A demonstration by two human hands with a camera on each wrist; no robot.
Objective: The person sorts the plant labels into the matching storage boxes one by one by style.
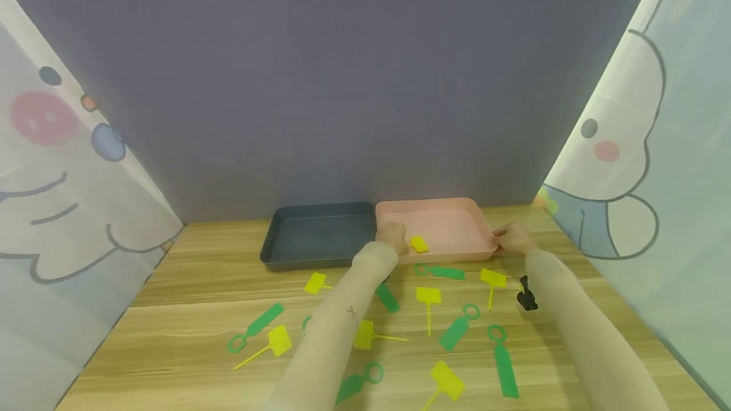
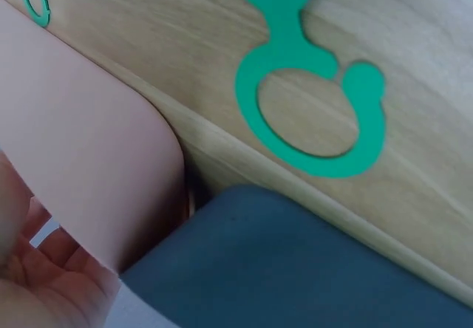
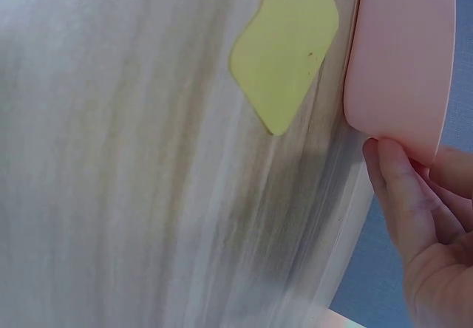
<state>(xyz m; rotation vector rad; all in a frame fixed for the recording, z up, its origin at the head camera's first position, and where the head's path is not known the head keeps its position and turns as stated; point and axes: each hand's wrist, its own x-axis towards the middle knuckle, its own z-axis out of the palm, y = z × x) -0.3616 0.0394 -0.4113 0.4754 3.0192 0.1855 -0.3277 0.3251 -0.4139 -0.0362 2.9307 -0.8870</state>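
My left hand [image 1: 391,236] is at the front left corner of the pink tray [image 1: 440,254], reaching over its rim. In the left wrist view, the curled fingers [image 2: 55,276] are partly behind the tray wall; I cannot tell what they hold. A yellow tag [image 1: 419,244] lies inside the tray, right beside this hand. At the front right corner, my right hand [image 1: 514,238] pinches the tray's edge between thumb and fingers [image 3: 406,195]. The dark blue-grey tray [image 1: 320,265] stands against the pink one on the left.
Several yellow tags [image 1: 428,295] with thin stems and several green tags [image 1: 505,370] with ring ends are scattered over the wooden table [image 1: 188,309] in front of the trays. A dark panel [image 1: 354,81] rises behind them. Printed curtains [image 1: 622,100] hang at both sides.
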